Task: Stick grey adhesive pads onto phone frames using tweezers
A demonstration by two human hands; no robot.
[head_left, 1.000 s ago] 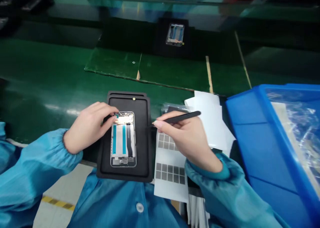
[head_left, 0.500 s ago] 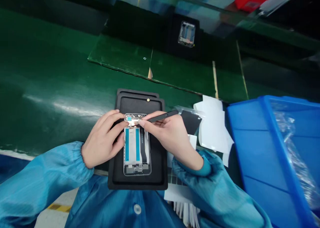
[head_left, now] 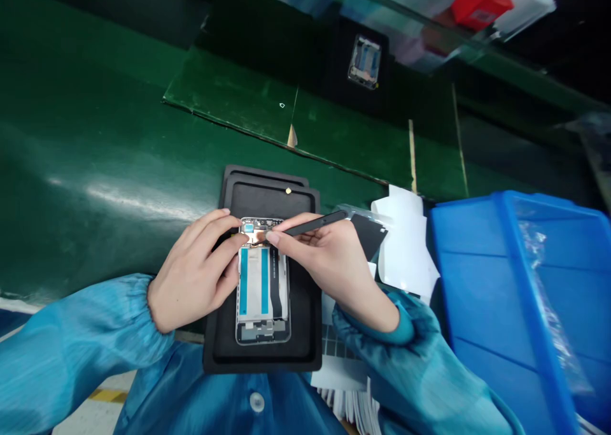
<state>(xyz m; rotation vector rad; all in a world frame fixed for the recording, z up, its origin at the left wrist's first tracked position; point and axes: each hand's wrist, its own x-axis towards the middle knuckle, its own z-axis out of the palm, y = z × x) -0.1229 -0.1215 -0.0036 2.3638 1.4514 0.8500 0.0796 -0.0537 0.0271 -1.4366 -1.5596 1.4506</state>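
Phone frame (head_left: 262,282), one tweezers (head_left: 317,226), two hands (head_left: 193,279) (head_left: 334,263)

A: Can you see the tips of the tweezers (head_left: 317,226)?
B: No, the fingers (head_left: 286,234) of the right hand (head_left: 334,263) cover them.
A: And the blue bin (head_left: 482,295)?
B: Cut off at the right edge, and the red object (head_left: 482,2) up top is too blurred to name.

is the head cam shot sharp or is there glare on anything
In the head view, a long streak of glare lies across the green bench surface, left of the black tray; the phone frame and black tweezers look fairly sharp, with fine detail a little soft; the whole head view is tilted and looks stretched toward its edges.
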